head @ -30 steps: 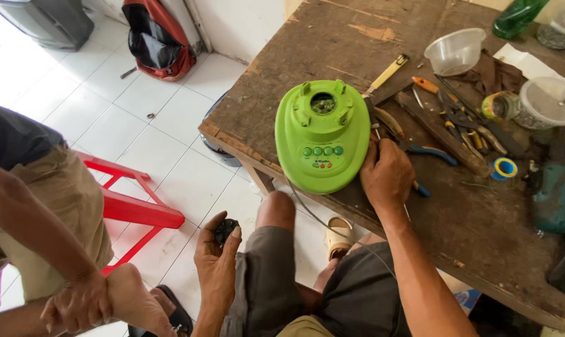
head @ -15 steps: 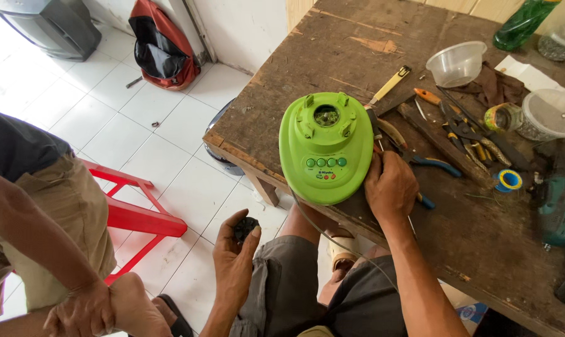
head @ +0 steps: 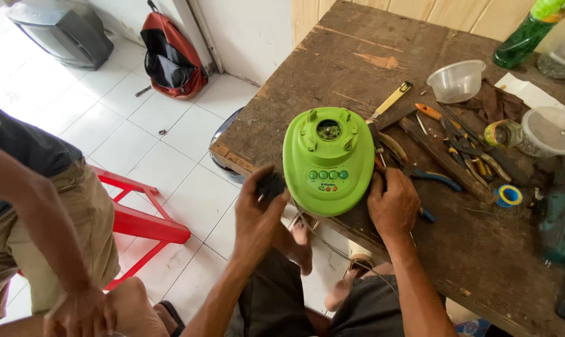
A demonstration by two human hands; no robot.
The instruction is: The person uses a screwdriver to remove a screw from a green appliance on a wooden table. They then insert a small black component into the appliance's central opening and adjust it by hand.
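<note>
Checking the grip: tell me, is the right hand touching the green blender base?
Touching. The head view shows the right hand pressed against the green blender base's right edge.

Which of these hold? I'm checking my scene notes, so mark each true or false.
1. The right hand rests against the green blender base. True.
2. The left hand is empty. False: its fingers grip a small black object.
3. The blender base lies on the floor. False: it sits on the wooden table.
4. A clear plastic bowl stands on the table. True.
5. The stool is blue. False: red.
</note>
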